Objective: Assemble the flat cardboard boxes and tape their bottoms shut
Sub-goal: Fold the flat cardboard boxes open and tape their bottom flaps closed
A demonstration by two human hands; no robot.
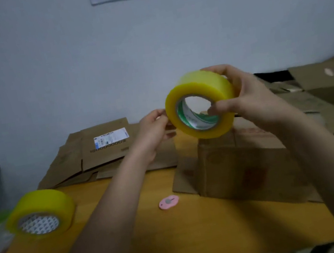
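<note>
One box (244,162) stands folded up but I see no tape on it, flat boxes (104,149) wait, while my right hand (251,99) grips the tape roll (199,103) and my left hand (153,130) pinches at its edge.

Two yellow tape rolls (199,103) (40,212), one pink cutter (168,202), one assembled box (244,164), two hands (153,128) (248,96).

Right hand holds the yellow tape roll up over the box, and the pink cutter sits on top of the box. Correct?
Not quite. In the head view the pink cutter lies on the table, left of the box. The right hand does hold the yellow tape roll up.
</note>
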